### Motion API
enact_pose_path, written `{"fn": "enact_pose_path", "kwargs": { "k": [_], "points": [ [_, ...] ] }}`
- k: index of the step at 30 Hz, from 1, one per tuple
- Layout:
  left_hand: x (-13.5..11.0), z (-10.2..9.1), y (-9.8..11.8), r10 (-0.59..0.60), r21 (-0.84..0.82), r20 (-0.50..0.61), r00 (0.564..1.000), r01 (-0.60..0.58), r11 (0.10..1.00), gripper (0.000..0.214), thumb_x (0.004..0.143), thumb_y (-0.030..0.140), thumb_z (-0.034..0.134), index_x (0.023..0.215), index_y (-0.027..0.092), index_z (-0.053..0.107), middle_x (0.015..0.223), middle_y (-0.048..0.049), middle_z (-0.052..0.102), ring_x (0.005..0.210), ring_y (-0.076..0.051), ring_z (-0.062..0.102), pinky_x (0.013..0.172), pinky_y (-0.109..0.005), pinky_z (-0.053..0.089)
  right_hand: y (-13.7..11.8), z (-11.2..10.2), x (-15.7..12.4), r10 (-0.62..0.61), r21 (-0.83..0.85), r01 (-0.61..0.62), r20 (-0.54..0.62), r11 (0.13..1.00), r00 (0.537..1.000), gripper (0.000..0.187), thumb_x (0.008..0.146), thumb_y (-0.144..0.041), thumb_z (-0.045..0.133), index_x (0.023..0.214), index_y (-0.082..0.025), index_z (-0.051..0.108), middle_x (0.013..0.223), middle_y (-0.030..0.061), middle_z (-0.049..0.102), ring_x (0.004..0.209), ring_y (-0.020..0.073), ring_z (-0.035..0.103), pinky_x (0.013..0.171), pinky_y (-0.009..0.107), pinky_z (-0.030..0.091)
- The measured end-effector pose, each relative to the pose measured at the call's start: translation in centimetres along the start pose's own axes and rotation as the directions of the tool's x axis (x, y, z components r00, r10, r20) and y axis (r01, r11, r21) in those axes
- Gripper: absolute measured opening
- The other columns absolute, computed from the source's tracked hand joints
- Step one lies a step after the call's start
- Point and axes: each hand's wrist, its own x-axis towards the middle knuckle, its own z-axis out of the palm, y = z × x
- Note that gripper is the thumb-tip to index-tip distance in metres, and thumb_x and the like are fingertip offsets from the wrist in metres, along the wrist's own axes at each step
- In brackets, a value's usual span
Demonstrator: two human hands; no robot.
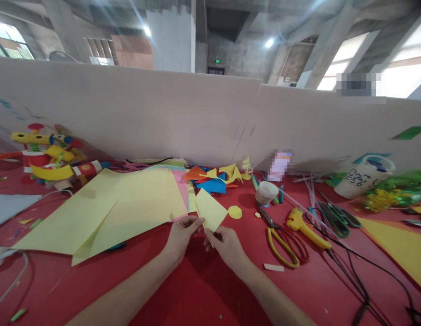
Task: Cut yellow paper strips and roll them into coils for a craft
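Observation:
A small pale yellow piece of paper is raised a little above the red table, tilted, with its lower edge pinched in both hands. My left hand grips its left corner between thumb and fingers. The thumb of my right hand presses on the near corner, the fingers curled behind. Just right of the paper lies a yellow paper circle. Large pale yellow sheets spread out to the left of my hands, with pink paper showing at their right edge.
Right of my hands lie yellow-and-red-handled scissors, a yellow glue gun with black cables, and green-handled scissors. A small cup stands behind. Paper scraps lie by the white partition. Paper toys stand far left.

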Motion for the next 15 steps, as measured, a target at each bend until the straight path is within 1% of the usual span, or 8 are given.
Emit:
{"fn": "enact_pose_path", "kwargs": {
  "k": [3,8,12,15],
  "points": [
    [-0.03,0.08,0.03,-0.002,-0.038,0.024,1.000,0.003,0.999,0.021,0.063,0.031,0.070,0.057,0.013,0.062,0.049,0.0019,0.055,0.046,-0.007,0.043,0.047,-0.019,0.034,-0.16,-0.13,0.14,0.002,0.026,-0.002,0.015,1.000,1.000,0.042,0.067,-0.055,0.056,0.052,-0.015,0.055,0.046,0.0004,0.057,0.039,0.0102,0.050,0.043,0.021,0.039],
    [-0.15,0.05,0.16,-0.004,-0.117,0.124,0.992,0.019,0.993,0.016,0.068,0.029,0.067,0.068,0.013,0.065,0.054,0.0019,0.056,0.050,-0.006,0.044,0.050,-0.018,0.035,-0.69,-0.67,0.35,0.010,0.114,-0.019,0.081,0.993,0.997,0.044,0.067,-0.054,0.057,0.049,-0.014,0.055,0.041,-0.0020,0.052,0.037,0.0074,0.045,0.041,0.020,0.035],
    [-0.22,0.07,0.47,-0.023,-0.115,0.213,0.977,0.048,0.992,0.020,0.072,0.030,0.064,0.062,0.012,0.063,0.051,0.0023,0.052,0.048,-0.007,0.042,0.048,-0.019,0.033,-0.70,-0.86,0.30,0.020,0.189,-0.045,0.130,0.981,0.991,0.039,0.068,-0.050,0.059,0.059,-0.013,0.059,0.047,-0.0023,0.055,0.038,0.0060,0.045,0.042,0.019,0.034],
    [-0.13,0.04,0.53,-0.021,-0.101,0.179,0.984,0.040,0.994,0.022,0.069,0.030,0.066,0.057,0.013,0.062,0.047,0.0040,0.047,0.047,-0.006,0.040,0.048,-0.019,0.032,-0.57,-0.70,0.32,0.012,0.164,-0.034,0.130,0.986,0.991,0.041,0.068,-0.053,0.058,0.056,-0.013,0.057,0.046,-0.0021,0.054,0.037,0.0062,0.045,0.042,0.019,0.035]
  ]
}}
